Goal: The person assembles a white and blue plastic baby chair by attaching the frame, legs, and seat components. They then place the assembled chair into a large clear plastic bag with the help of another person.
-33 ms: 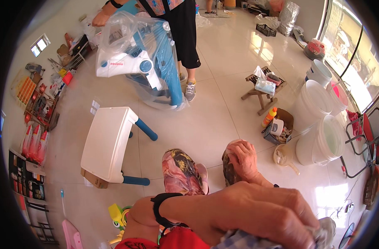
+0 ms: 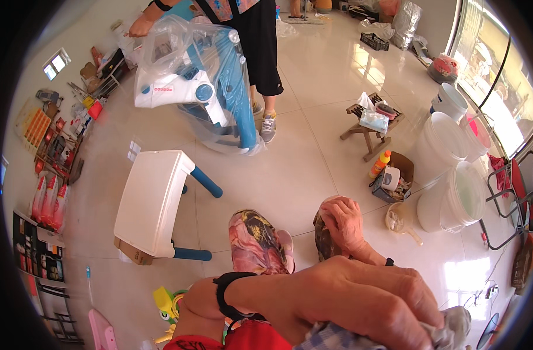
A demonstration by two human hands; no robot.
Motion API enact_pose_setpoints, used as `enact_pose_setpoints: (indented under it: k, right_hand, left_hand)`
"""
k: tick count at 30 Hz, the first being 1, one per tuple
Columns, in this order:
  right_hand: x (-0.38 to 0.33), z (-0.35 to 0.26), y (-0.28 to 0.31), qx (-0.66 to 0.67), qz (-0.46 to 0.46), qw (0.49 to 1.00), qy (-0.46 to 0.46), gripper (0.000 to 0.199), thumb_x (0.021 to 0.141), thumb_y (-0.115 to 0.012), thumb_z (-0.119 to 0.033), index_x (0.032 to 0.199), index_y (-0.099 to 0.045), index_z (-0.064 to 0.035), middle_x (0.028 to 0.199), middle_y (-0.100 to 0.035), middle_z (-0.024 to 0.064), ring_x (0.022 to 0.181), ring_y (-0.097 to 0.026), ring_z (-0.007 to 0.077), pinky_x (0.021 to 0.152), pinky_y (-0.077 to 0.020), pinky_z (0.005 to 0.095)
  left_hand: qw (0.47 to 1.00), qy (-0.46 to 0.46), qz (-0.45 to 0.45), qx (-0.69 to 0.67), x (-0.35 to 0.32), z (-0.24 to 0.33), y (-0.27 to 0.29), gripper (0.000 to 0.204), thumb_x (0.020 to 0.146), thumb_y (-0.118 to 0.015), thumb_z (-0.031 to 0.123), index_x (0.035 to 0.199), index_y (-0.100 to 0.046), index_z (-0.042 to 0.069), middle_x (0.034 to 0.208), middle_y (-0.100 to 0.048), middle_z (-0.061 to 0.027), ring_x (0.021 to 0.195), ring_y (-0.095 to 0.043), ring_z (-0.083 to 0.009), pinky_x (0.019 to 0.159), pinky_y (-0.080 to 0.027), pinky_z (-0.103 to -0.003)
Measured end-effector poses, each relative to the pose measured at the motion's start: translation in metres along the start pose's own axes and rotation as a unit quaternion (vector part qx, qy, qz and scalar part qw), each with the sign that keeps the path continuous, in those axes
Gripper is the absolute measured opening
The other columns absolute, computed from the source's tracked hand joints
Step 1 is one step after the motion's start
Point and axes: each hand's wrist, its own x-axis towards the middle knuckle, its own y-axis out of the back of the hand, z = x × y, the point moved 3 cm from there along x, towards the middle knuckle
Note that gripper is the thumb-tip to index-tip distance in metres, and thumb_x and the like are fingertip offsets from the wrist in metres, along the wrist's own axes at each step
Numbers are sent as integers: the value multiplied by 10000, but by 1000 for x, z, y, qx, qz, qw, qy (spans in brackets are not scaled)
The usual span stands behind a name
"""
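Observation:
My left arm crosses from the lower left, a black band at its wrist. Near the lower right my left hand point(image 2: 374, 291) is closed on a blue-and-white checked cloth point(image 2: 336, 337); greyish bunched fabric point(image 2: 456, 326) shows past its fingertips, and whether it is one piece with the cloth I cannot tell. On my right knee point(image 2: 324, 240), in patterned trousers, rests my right hand point(image 2: 345, 224), its fingers loosely bent over the knee and holding nothing. A white tabletop with blue legs point(image 2: 152, 198) stands tilted on the floor to the left, a cardboard piece point(image 2: 133, 252) beside it.
Ahead, a person in black trousers point(image 2: 263, 52) holds a plastic-wrapped blue-and-white frame point(image 2: 219, 93). To the right are a folding stool point(image 2: 365, 133), a box of bottles point(image 2: 406, 166), a ladle point(image 2: 397, 219) and several white buckets point(image 2: 447, 201). Colourful toys point(image 2: 166, 300) lie lower left.
My left hand and the cloth have shifted slightly to the left. My right hand stays on the knee.

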Motion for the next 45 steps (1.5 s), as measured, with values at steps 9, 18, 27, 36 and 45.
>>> enact_pose_setpoints:
  k: [9, 18, 27, 36, 45]
  right_hand:
    - [17, 7, -8, -33, -13, 999, 9, 227, 774, -729, -151, 994, -689, -109, 1018, -704, 41, 1054, -614, 288, 911, -450, 439]
    - [67, 44, -7, -99, -271, 955, -66, 268, 815, -673, -372, 813, -740, -113, 726, -705, 95, 799, -693, 330, 677, -528, 491]
    - [90, 108, -55, -67, -503, 844, -174, 440, 856, -687, -492, 997, -782, -86, 1000, -760, 133, 987, -705, 336, 853, -542, 433]
    - [86, 135, -104, -127, -534, 829, -109, 473, 868, -695, -475, 1089, -762, -62, 1078, -750, 157, 1040, -692, 358, 900, -542, 450]
    - [92, 133, -110, -122, -538, 825, -127, 438, 880, -731, -422, 1095, -762, -42, 1103, -741, 191, 1061, -689, 388, 891, -549, 477]
  left_hand:
    - [996, -81, -25, 0, -23, -23, 57, 289, 956, -679, 275, 1028, -633, -1, 922, -665, -247, 861, -677, -380, 721, -572, -472]
    - [853, 212, 377, 292, -138, -84, 287, 345, 917, -677, 48, 1256, -631, 11, 1180, -689, -32, 1066, -640, -106, 908, -526, -268]
    - [692, 372, 361, 502, -221, -98, 366, 305, 883, -621, 67, 1174, -662, -18, 1031, -743, -155, 919, -685, -211, 814, -530, -347]
    - [655, 362, 346, 566, -220, -99, 364, 339, 862, -645, 160, 1170, -664, 21, 1046, -730, -226, 989, -712, -341, 846, -538, -388]
    - [684, 369, 395, 490, -227, -107, 375, 380, 852, -666, 153, 1203, -663, 9, 1080, -737, -209, 989, -711, -291, 839, -535, -373]
